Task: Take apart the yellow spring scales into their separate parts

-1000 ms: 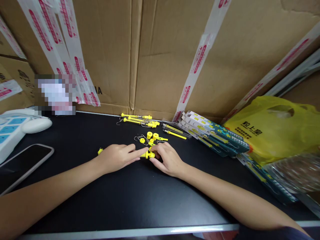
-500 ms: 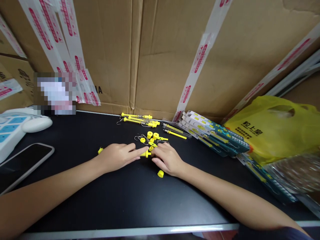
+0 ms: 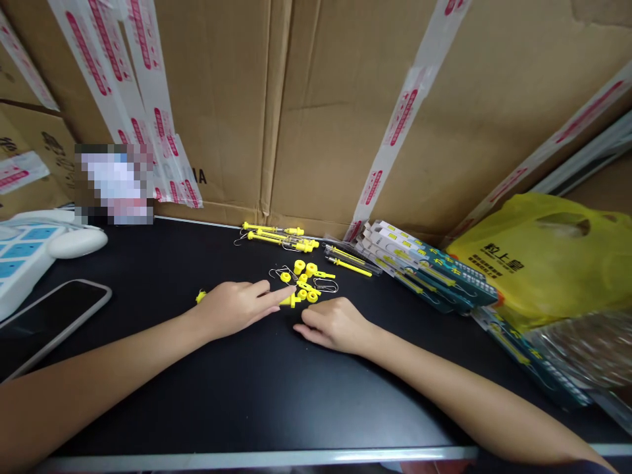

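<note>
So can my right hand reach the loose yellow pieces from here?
Probably yes: the loose yellow pieces lie just beyond your right hand, with nothing visible between them. Whether its curled fingers hold something, I can't tell.

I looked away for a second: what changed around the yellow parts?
The right hand drew back from the end of the yellow rod, towards the person, its fingers now curled. The loose yellow cap that lay beside it is gone from that spot; a yellow ring now shows by the pile, but whether it's the same piece I can't tell. The left hand still holds the rod.
</note>
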### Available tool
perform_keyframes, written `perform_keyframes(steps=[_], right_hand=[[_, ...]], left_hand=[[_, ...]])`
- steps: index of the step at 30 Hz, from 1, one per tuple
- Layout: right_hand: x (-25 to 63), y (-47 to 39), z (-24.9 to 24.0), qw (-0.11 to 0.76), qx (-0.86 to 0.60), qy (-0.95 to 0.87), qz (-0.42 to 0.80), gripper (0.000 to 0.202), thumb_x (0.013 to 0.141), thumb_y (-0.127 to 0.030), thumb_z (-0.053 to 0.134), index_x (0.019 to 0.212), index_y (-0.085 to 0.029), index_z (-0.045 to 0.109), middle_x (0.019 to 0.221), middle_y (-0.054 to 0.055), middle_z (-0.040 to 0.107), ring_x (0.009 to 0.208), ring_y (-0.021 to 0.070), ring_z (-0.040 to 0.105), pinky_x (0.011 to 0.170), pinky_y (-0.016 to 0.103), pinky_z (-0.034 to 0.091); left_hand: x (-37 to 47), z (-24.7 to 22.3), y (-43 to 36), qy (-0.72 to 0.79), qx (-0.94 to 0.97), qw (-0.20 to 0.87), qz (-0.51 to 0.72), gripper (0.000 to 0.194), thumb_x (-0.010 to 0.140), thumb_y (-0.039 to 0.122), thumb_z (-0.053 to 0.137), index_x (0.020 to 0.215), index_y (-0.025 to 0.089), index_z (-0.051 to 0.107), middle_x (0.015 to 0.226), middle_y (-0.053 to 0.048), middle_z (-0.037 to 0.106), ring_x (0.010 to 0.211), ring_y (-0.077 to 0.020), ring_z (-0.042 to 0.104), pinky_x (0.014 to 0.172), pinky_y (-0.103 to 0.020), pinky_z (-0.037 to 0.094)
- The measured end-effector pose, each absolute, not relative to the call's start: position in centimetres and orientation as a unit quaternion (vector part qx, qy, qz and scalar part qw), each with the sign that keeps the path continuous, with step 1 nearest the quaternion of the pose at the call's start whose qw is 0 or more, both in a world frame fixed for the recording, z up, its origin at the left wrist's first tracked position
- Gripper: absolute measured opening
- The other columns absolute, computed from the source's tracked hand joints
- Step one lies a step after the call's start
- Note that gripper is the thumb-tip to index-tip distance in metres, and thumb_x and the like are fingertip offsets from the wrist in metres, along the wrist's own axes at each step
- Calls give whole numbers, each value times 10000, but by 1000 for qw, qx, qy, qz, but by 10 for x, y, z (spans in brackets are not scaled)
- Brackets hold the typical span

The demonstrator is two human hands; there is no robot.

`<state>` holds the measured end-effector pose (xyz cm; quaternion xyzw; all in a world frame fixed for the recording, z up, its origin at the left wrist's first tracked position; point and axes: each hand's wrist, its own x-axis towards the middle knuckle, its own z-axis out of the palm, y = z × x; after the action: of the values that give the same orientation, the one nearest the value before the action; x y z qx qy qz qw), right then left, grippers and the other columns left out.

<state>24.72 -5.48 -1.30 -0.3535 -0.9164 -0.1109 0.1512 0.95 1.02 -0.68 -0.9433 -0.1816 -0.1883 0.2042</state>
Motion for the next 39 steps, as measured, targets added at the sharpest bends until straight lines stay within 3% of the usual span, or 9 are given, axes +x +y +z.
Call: perform_keyframes(steps=[6,12,17,22,25,29,32,35,39], right_hand=[[252,-37,-2,221,-516,-827,1,282,823,-415,588,759,-213,402,615,-52,524,476,95,442,469,196,266],[238,-16,8,150,-508,-847,-53,304,788,-436,631,731,-210,436,615,-35,544,515,121,489,474,217,209],[223,-1,8,65,-477,-871,-98,175,840,-356,583,843,-195,513,755,24,640,643,162,583,506,236,241],[217,3,3,23,-459,-881,-112,222,922,-369,438,901,-171,534,821,67,652,697,175,594,532,250,284],[221,1,6,54,-454,-882,-114,202,927,-327,417,880,-170,533,838,74,643,731,176,582,557,248,309],[232,-14,10,175,-476,-859,-71,77,882,-203,437,886,-185,512,791,32,610,702,146,555,584,230,340],[237,-35,6,256,-468,-845,13,224,802,-135,477,1015,-202,463,735,-15,548,660,124,526,600,217,374],[234,-53,-3,295,-456,-835,87,339,789,-187,524,1107,-210,406,733,-30,517,627,114,500,596,219,395],[226,-61,-10,307,-453,-826,135,297,824,-274,551,1080,-221,410,738,-33,531,594,103,482,567,212,393]], left_hand=[[9,-3,9,-218,-928,201,-226,364,955,339,387,1310,269,417,789,29,601,627,-86,602,523,-188,395],[9,-6,8,-234,-901,141,-336,309,923,386,433,1100,132,429,857,-29,654,612,-123,636,479,-201,420],[9,-6,7,-208,-903,123,-356,211,919,356,428,965,153,394,874,-32,652,580,-114,627,456,-199,425],[10,-5,7,-211,-913,137,-323,179,927,346,402,932,168,412,778,12,622,555,-109,606,464,-206,426],[10,-4,7,-214,-915,138,-313,178,931,344,391,922,169,424,755,18,611,568,-109,610,482,-205,432],[10,-4,7,-211,-918,137,-305,175,931,334,394,926,163,432,755,15,611,598,-115,623,505,-204,437],[10,-6,7,-202,-926,132,-290,166,928,326,411,935,162,438,798,9,614,620,-116,626,522,-207,439],[10,-8,7,-184,-937,125,-268,172,929,338,414,943,169,445,865,3,620,655,-116,632,535,-212,438],[11,-8,6,-161,-947,116,-253,164,932,322,404,980,175,458,928,-2,627,708,-114,640,560,-212,440]])
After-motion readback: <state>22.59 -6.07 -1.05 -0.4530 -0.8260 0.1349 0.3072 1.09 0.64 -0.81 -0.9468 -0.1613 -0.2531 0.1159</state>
